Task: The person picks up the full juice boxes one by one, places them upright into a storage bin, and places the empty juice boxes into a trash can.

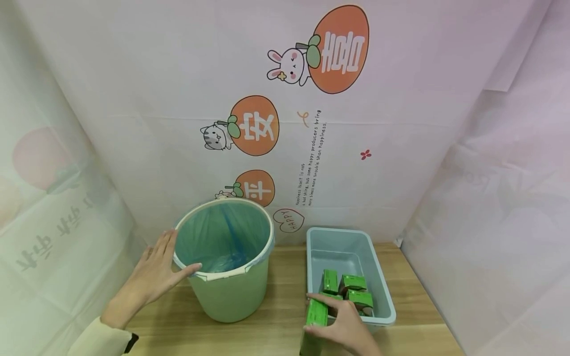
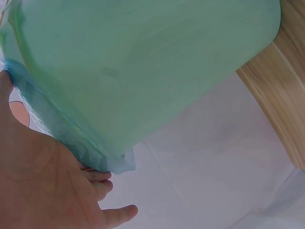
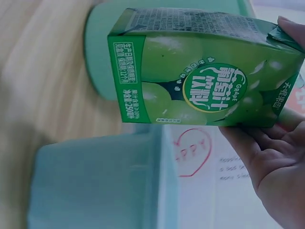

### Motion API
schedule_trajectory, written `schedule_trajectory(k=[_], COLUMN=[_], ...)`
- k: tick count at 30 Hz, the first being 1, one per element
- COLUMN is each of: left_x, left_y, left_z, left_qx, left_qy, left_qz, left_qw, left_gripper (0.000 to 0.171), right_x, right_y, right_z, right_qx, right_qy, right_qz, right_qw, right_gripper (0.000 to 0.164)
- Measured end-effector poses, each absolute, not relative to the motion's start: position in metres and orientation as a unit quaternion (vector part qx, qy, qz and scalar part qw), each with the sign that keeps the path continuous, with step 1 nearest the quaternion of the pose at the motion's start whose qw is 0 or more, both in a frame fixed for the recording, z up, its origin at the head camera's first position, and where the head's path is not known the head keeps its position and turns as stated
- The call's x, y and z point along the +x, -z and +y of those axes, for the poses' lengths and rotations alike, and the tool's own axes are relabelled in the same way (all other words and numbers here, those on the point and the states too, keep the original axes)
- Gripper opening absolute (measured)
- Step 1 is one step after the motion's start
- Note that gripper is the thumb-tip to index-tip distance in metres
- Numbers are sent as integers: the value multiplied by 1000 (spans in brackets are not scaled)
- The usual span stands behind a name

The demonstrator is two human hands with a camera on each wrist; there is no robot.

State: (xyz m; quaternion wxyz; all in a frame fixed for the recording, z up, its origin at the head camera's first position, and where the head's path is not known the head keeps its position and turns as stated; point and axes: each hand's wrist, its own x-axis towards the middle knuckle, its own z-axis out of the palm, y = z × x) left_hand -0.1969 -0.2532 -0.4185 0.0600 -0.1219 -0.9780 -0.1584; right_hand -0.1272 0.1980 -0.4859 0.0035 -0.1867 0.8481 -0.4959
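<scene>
My right hand point(image 1: 349, 326) grips a green grape juice box point(image 3: 205, 71) by its end, thumb on one side and fingers on the other. In the head view the carton is held upright just left of the blue plastic basin's point(image 1: 385, 287) near end. Several more green juice boxes point(image 1: 359, 298) are inside that basin. At the left, my left hand point(image 1: 153, 272) rests against the rim of a green trash bin point(image 1: 231, 301), fingers straight and thumb spread along the edge. A thin blue bag point(image 2: 71, 129) lines the bin and folds over its rim beside the left hand.
Bin and basin stand apart on a wooden table point(image 1: 287, 296), near its back. Behind them rises a white printed sheet point(image 1: 369, 193) with cartoon figures. More white sheeting point(image 1: 498, 237) closes off the right side and the left side.
</scene>
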Motion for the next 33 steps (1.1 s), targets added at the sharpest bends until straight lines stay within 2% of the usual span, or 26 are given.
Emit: schedule_trajectory(k=[6,19,33], left_x=[-197,-198,-198], left_y=[419,420,417], left_z=[-253,-254,-253], left_qx=[-121,-118,-123], left_qy=[165,159,156], left_qz=[-977,-978,-978], left_qw=[56,59,64], left_gripper=[116,118,116], right_x=[-135,-153,-174], right_y=[466,439,405], right_z=[187,166,151], right_qx=[-165,-220,-215], right_qy=[478,449,473], right_qz=[863,866,854], right_qw=[15,-33,9], right_gripper=[61,60,63])
